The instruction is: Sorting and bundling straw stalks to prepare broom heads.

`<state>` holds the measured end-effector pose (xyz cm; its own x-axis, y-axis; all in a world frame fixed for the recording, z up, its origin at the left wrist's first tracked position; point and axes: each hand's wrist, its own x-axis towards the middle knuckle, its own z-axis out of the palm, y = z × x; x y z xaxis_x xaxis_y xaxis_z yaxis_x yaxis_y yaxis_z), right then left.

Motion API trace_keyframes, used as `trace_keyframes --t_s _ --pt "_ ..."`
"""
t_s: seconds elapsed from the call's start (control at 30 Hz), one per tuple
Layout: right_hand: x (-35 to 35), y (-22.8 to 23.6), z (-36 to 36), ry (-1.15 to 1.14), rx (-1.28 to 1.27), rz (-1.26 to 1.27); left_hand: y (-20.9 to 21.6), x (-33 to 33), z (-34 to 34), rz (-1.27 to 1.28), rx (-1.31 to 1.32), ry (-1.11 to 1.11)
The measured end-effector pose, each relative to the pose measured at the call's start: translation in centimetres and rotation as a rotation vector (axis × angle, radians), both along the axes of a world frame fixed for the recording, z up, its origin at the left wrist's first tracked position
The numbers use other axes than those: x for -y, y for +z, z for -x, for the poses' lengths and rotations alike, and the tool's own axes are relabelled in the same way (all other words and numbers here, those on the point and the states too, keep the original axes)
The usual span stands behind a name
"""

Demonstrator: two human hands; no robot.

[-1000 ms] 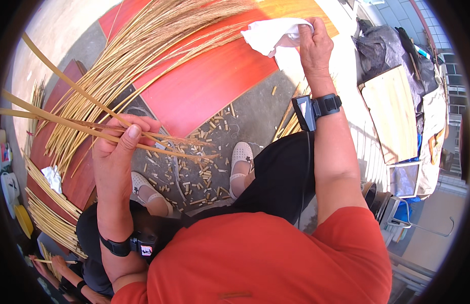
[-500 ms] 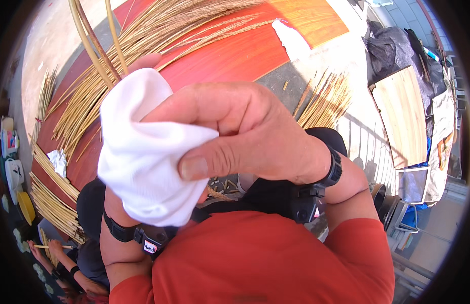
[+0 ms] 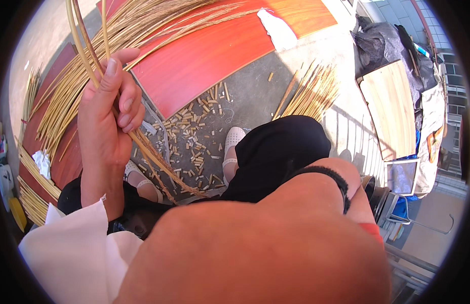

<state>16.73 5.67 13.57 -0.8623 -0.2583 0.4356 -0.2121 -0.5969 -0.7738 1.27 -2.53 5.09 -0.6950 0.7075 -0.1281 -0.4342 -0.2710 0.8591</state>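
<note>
My left hand (image 3: pixel 111 109) is raised at the left, its fingers curled around a few long plant stalks (image 3: pixel 78 40). Their upper ends rise past the picture's top left, and their other ends slant down to my lap. Very close in the lower middle, my right hand (image 3: pixel 255 248) is large and blurred, with its fingers hidden. A white cloth (image 3: pixel 67 251) hangs from the right hand's left side, in front of my left forearm.
Bundled stalks (image 3: pixel 67 109) lie across red boards (image 3: pixel 209 61) ahead. Short cut stalk pieces (image 3: pixel 192 137) litter the floor between my shoes. Another white cloth (image 3: pixel 277 30) rests on the boards' edge. A stalk bundle (image 3: pixel 311 93) and a light wooden panel (image 3: pixel 389 109) are rightward.
My right hand has come down and nearer with the white cloth, away from my left hand. The left hand and the floor pieces now show. The whole view has shifted slightly.
</note>
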Motion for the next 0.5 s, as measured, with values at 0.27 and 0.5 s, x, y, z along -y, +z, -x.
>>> trace_keyframes --t_s 0.27,0.5 --pt "-0.06 -0.36 -0.62 -0.003 -0.029 0.002 -0.12 0.44 -0.32 0.041 -0.018 -0.023" --pt "-0.32 -0.27 -0.81 0.002 -0.055 0.012 0.03 0.57 -0.41 0.043 -0.018 -0.029"
